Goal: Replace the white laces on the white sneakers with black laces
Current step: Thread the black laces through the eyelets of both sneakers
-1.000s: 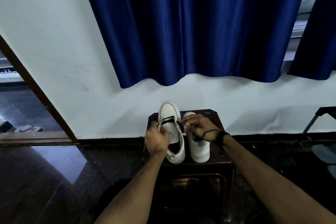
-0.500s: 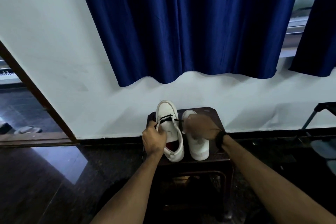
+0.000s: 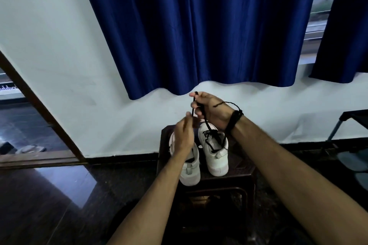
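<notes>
While both white sneakers sit heel-toward-the-person on the dark stool (image 3: 239, 167), that stool serves as a raised stand, likely so the eyelets can be reached without bending to the floor. Behind the stool hangs a blue curtain (image 3: 199, 26) over a pale wall. On the stool's right half, the right sneaker (image 3: 216, 155) already carries black lacing across its front, so it looks largely done. On the left half of the stool, just beside it, the left sneaker (image 3: 190, 171) is partly hidden by the left forearm, and its lacing cannot be read.

Above the stool, the right hand (image 3: 211, 111) is raised with its fingers curled round the black lace (image 3: 204, 114), whose run drops to the right sneaker; lifting it probably takes up slack. The left hand (image 3: 184, 137) hovers over the left sneaker, blurred, fingertips reaching toward the lace's hanging end; whether its grip has closed on anything I cannot tell.
</notes>
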Tool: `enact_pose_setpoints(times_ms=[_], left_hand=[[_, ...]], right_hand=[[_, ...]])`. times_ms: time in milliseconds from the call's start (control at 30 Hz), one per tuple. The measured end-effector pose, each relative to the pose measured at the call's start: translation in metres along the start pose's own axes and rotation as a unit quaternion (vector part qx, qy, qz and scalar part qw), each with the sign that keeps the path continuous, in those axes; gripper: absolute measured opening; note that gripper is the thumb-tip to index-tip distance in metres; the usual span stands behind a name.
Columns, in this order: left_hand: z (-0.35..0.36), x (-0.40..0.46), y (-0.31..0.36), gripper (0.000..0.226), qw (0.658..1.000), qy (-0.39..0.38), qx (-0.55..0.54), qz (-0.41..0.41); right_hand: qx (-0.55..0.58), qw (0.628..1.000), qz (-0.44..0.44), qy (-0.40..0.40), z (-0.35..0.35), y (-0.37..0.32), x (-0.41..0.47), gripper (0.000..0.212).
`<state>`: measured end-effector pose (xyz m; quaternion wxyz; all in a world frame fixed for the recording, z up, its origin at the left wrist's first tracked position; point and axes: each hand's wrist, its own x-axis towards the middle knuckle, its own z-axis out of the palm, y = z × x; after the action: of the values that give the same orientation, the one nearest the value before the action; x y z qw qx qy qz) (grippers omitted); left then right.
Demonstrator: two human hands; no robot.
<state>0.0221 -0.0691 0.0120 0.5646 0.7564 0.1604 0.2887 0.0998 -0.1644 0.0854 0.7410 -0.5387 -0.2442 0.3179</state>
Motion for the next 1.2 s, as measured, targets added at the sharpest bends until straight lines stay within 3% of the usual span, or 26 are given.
enact_pose_setpoints(times_ms=[67,133,267,500,567,600,667,700,733,767,800,833,867,1033,1133,1200], left_hand=[[0.007,-0.002,0.026,0.068,0.945,-0.223,-0.204,-0.129],[0.0,-0.007,0.034,0.063,0.9,-0.31,-0.253,-0.17],[-0.038,0.0,0.02,0.033,0.927,-0.278,-0.172,-0.184],[-0.091,0.012,0.003,0.029,0.948,-0.248,0.076,-0.182],[-0.095,0.014,0.004,0.031,0.951,-0.231,0.118,-0.171],[-0.095,0.015,0.003,0.03,0.954,-0.22,0.126,-0.162],[-0.09,0.018,0.003,0.026,0.96,-0.207,0.128,-0.14],[-0.084,0.018,0.006,0.024,0.961,-0.208,0.128,-0.127],[-0.078,0.018,0.009,0.023,0.963,-0.21,0.129,-0.111],[-0.07,0.019,0.012,0.022,0.964,-0.208,0.132,-0.096],[-0.062,0.02,0.014,0.021,0.967,-0.197,0.139,-0.083],[-0.056,0.021,0.015,0.02,0.97,-0.181,0.145,-0.071],[-0.052,0.022,0.014,0.02,0.973,-0.164,0.149,-0.068],[-0.052,0.015,-0.009,0.027,0.99,-0.026,0.1,-0.093],[-0.052,-0.006,-0.033,0.029,0.952,0.047,0.265,-0.145],[-0.046,-0.02,-0.041,0.023,0.932,0.065,0.326,-0.146]], right_hand=[[0.01,0.999,-0.013,0.043,0.005,-0.007,0.007,0.017],[-0.01,0.997,-0.024,0.079,0.002,-0.012,0.009,0.019],[-0.096,0.988,-0.02,0.122,-0.029,-0.009,-0.002,0.021],[-0.311,0.936,0.093,0.137,-0.071,0.019,-0.023,0.02],[-0.45,0.874,0.115,0.143,-0.073,0.023,-0.024,0.02],[-0.547,0.812,0.136,0.154,-0.07,0.024,-0.027,0.024],[-0.733,0.642,0.131,0.183,-0.06,0.027,-0.033,0.049],[-0.77,0.608,0.087,0.171,-0.051,0.029,-0.033,0.068],[-0.763,0.633,0.037,0.125,-0.041,0.03,-0.032,0.081],[-0.692,0.72,0.003,0.054,-0.032,0.032,-0.028,0.081],[-0.577,0.817,0.0,-0.024,-0.021,0.033,-0.024,0.072],[-0.481,0.873,0.015,-0.084,-0.014,0.038,-0.021,0.06],[-0.429,0.898,0.02,-0.098,-0.008,0.044,-0.018,0.05],[-0.423,0.905,-0.044,0.004,-0.01,0.071,-0.007,0.015],[-0.435,0.887,-0.089,0.125,-0.009,0.082,0.002,0.017],[-0.424,0.893,-0.08,0.126,0.0,0.089,0.008,0.016]])
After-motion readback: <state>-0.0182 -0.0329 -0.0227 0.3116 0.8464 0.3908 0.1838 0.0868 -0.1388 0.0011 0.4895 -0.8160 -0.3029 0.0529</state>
